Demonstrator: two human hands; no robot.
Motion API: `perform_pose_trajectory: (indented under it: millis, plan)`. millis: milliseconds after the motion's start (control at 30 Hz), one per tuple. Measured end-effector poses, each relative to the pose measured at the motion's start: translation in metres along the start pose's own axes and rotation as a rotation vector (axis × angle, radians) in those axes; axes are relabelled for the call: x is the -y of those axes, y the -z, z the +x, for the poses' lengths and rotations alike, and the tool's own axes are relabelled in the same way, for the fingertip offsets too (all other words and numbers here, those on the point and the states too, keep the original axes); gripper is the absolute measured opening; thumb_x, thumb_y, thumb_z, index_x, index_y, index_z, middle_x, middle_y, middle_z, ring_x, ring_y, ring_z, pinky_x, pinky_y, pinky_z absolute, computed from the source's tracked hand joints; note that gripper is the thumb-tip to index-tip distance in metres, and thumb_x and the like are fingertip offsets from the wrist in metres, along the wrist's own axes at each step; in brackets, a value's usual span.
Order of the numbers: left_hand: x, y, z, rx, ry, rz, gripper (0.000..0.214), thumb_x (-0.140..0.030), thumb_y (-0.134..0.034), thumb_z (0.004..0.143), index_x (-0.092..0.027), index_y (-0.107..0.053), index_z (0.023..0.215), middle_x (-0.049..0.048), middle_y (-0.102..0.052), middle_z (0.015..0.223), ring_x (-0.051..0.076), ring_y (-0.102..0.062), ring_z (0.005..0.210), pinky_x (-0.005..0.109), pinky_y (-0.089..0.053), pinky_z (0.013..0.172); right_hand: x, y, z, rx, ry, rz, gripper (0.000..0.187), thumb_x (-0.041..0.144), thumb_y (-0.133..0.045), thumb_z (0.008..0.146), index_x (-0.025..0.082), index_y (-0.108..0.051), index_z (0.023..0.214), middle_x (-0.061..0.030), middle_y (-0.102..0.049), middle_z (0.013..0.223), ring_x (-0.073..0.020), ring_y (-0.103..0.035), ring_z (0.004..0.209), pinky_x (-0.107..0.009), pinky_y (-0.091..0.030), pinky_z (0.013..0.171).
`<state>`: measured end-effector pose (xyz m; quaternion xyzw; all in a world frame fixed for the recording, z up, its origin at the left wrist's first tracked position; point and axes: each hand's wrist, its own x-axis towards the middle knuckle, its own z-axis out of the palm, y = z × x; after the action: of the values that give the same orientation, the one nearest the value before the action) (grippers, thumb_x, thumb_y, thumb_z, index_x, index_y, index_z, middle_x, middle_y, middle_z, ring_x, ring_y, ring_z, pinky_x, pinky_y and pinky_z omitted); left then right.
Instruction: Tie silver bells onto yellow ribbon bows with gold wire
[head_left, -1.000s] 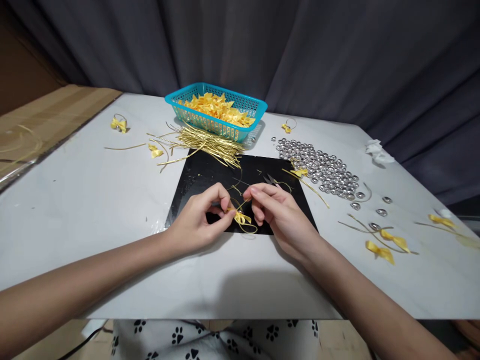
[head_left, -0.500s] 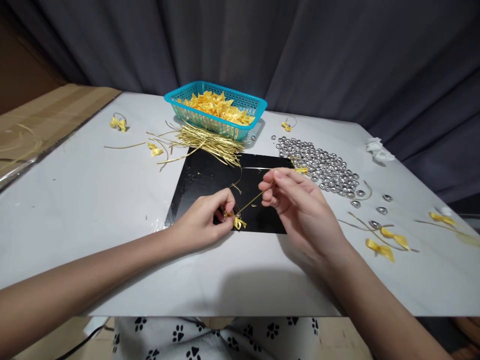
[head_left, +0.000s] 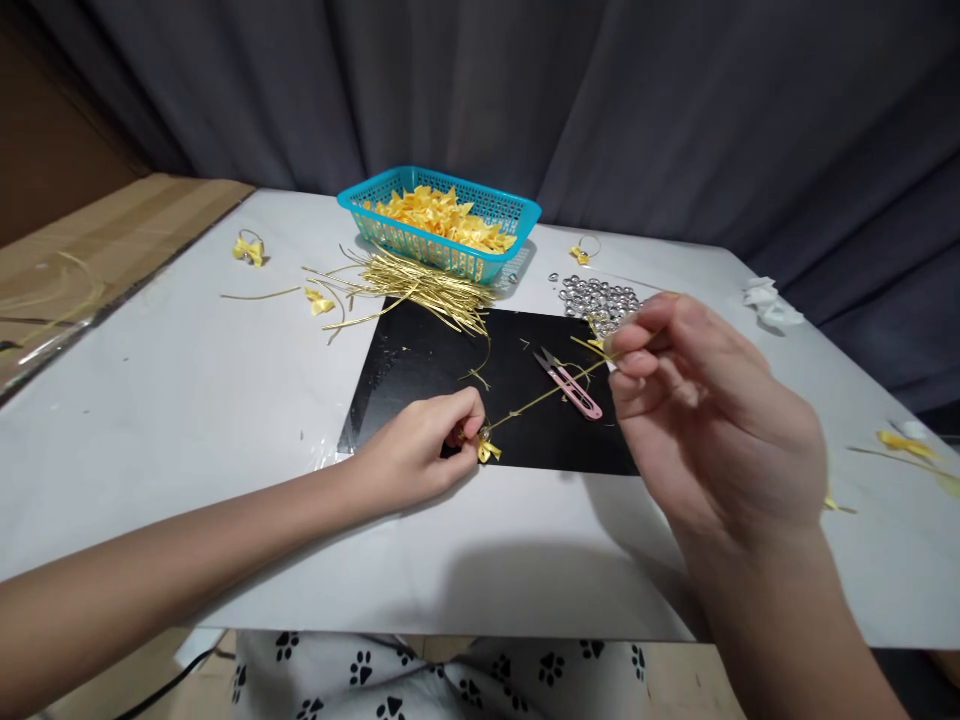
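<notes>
My left hand [head_left: 427, 442] rests at the near edge of a black mat [head_left: 420, 350], its fingers closed on a yellow ribbon bow [head_left: 489, 450] with a small silver bead at it. From the bow a gold cord [head_left: 547, 396] runs taut up to the right. My right hand [head_left: 720, 410], raised over the right of the mat, pinches the cord's other end between thumb and fingers. Beneath the cord lie pink-handled thread snips [head_left: 571, 388], blades pointing away to the left. The far part of the cord is hidden behind my right fingers.
A teal basket [head_left: 439, 240] of yellow bows stands at the back, with a bundle of gold cords [head_left: 424, 285] before it. Silver beads [head_left: 596, 300] are heaped on the right, partly behind my right hand. A finished-looking looped bow [head_left: 249, 248] lies far left; crumpled white tissue [head_left: 769, 302] lies right.
My right hand has moved right and toward the camera, drawing the cord out longer. The pink snips have come into view. My left hand has hardly moved and keeps hold of the bow.
</notes>
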<state>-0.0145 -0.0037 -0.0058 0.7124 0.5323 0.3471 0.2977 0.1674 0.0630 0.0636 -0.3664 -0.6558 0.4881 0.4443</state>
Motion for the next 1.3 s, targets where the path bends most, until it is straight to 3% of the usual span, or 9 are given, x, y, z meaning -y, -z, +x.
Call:
perform_pose_trajectory:
  millis: [267,367,467,633,767,1000,1167,1300]
  plan:
    - [0.004,-0.001,0.0,0.018,-0.084,0.074,0.023,-0.005,-0.047,0.069,-0.023,-0.032,0.069,-0.0044,-0.052,0.066,0.012,-0.042,0.059,0.025,-0.031,0.057,0.008,0.001,0.001,-0.149,-0.093,0.269,0.013,0.026,-0.057,0.084,0.025,-0.065,0.074,0.0004,-0.06,0.076,-0.0083,-0.061,0.072,-0.021,-0.05,0.062]
    - [0.005,0.0,0.001,0.018,0.008,-0.033,0.021,-0.008,-0.049,0.073,-0.023,-0.035,0.07,-0.0049,-0.05,0.065,0.011,-0.042,0.057,0.025,-0.033,0.055,0.004,0.002,0.009,-0.153,-0.103,0.274,0.013,0.027,-0.057,0.084,0.024,-0.065,0.074,0.0001,-0.061,0.078,-0.0094,-0.062,0.076,-0.022,-0.051,0.065]
    - [0.004,0.002,0.004,0.014,0.16,-0.293,0.012,-0.018,-0.053,0.079,-0.021,-0.043,0.077,-0.0038,-0.051,0.07,0.01,-0.048,0.062,0.024,-0.038,0.057,-0.008,0.0,0.015,-0.166,-0.14,0.283,0.012,0.029,-0.06,0.083,0.022,-0.066,0.075,-0.0009,-0.064,0.082,-0.0089,-0.061,0.074,-0.022,-0.052,0.067]
    - [-0.006,0.006,0.005,0.044,0.307,-0.606,0.015,-0.019,-0.062,0.076,-0.017,-0.051,0.086,-0.0018,-0.057,0.076,0.01,-0.055,0.071,0.024,-0.042,0.066,-0.032,-0.014,0.013,-0.011,-0.431,0.292,0.01,0.023,-0.067,0.074,0.015,-0.066,0.079,-0.0019,-0.063,0.076,-0.0062,-0.057,0.063,-0.017,-0.05,0.058]
    - [-0.011,0.007,0.005,0.012,0.422,-0.663,0.018,-0.019,-0.068,0.071,-0.015,-0.058,0.085,-0.0002,-0.062,0.077,0.011,-0.058,0.072,0.024,-0.044,0.069,-0.035,-0.021,0.008,0.142,-0.535,0.249,0.012,0.025,-0.063,0.076,0.013,-0.063,0.079,0.0048,-0.048,0.058,-0.0031,-0.037,0.042,-0.017,-0.038,0.042]
    - [-0.015,0.009,0.005,-0.088,0.491,-0.711,0.019,-0.02,-0.073,0.067,-0.014,-0.062,0.081,-0.0016,-0.066,0.069,0.009,-0.06,0.064,0.023,-0.044,0.064,-0.027,-0.006,0.014,0.164,-0.813,0.557,0.012,0.02,-0.057,0.081,0.012,-0.059,0.073,0.0083,-0.025,0.052,-0.0028,-0.017,0.042,-0.016,-0.023,0.039]
    - [-0.014,0.008,0.004,-0.078,0.496,-0.712,0.019,-0.02,-0.073,0.068,-0.015,-0.061,0.081,-0.0032,-0.065,0.066,0.008,-0.059,0.062,0.02,-0.044,0.06,-0.02,0.009,0.022,0.081,-0.701,0.626,0.012,0.019,-0.055,0.083,0.014,-0.058,0.073,0.0079,-0.022,0.053,-0.0045,-0.013,0.044,-0.017,-0.02,0.039]
    - [-0.012,0.007,0.002,-0.105,0.476,-0.706,0.018,-0.02,-0.074,0.068,-0.015,-0.062,0.08,-0.0032,-0.066,0.066,0.007,-0.06,0.062,0.018,-0.045,0.059,-0.017,0.012,0.02,0.011,-0.462,0.426,0.017,0.027,-0.059,0.081,0.015,-0.056,0.07,0.0087,-0.019,0.051,-0.0046,-0.012,0.044,-0.019,-0.019,0.04]
